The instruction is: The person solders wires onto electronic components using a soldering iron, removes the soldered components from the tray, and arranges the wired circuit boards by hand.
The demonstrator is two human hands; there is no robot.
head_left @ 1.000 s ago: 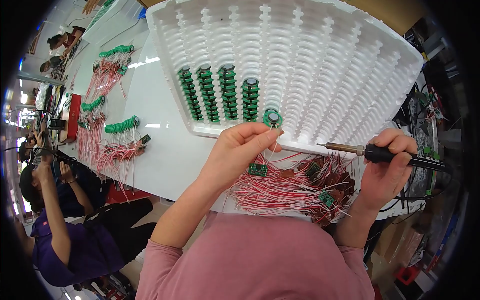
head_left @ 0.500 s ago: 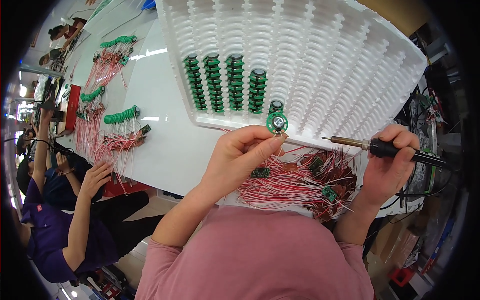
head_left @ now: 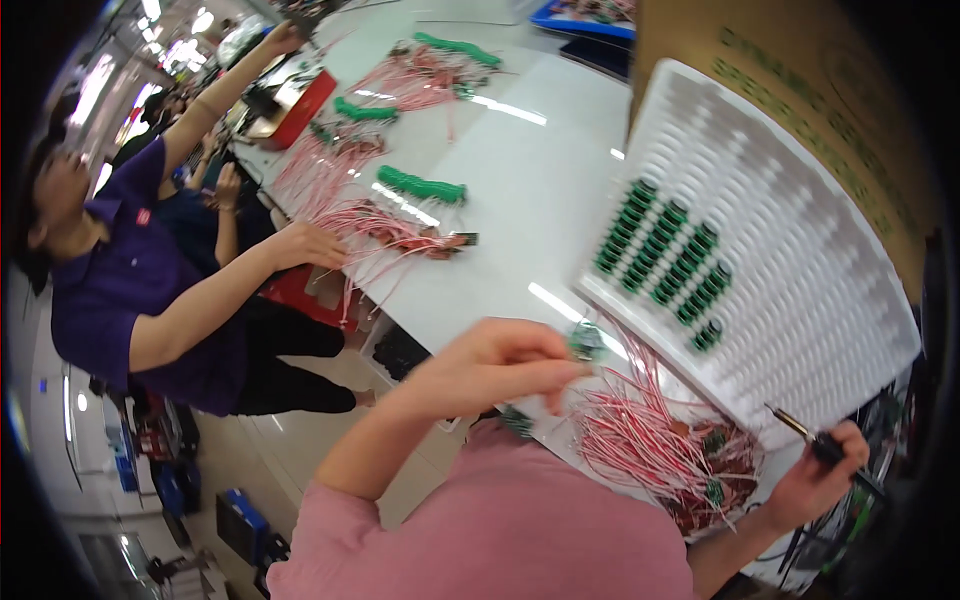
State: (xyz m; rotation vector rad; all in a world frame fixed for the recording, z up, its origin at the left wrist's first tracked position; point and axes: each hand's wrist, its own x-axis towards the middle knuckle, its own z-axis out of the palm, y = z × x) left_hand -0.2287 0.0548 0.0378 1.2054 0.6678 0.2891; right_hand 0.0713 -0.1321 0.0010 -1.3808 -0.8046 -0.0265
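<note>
My left hand (head_left: 485, 368) pinches a small round green speaker (head_left: 587, 341) by its edge, above the table. Motion blurs the fingertips and the speaker. A soldering iron (head_left: 827, 449) is in the grip of my right hand (head_left: 822, 486), its metal tip pointing up and left over the lower edge of a white foam tray (head_left: 800, 330). Short rows of green speakers (head_left: 655, 245) stand in the tray's slots at its left. Between my hands lies a tangled bundle of red and white wires (head_left: 640, 430) with small circuit boards (head_left: 715, 490).
At the left, a person in a purple shirt (head_left: 120, 285) rests one hand by more wires (head_left: 385, 228) and a green speaker row (head_left: 422, 186). A cardboard box (head_left: 770, 90) stands behind the tray. A red box (head_left: 305, 112) and a blue tray (head_left: 580, 22) sit farther off.
The view has swung left, so the tray appears farther right and tilted. My left hand has carried the speaker away from the tray's slots to left of it. The iron stays in my right hand.
</note>
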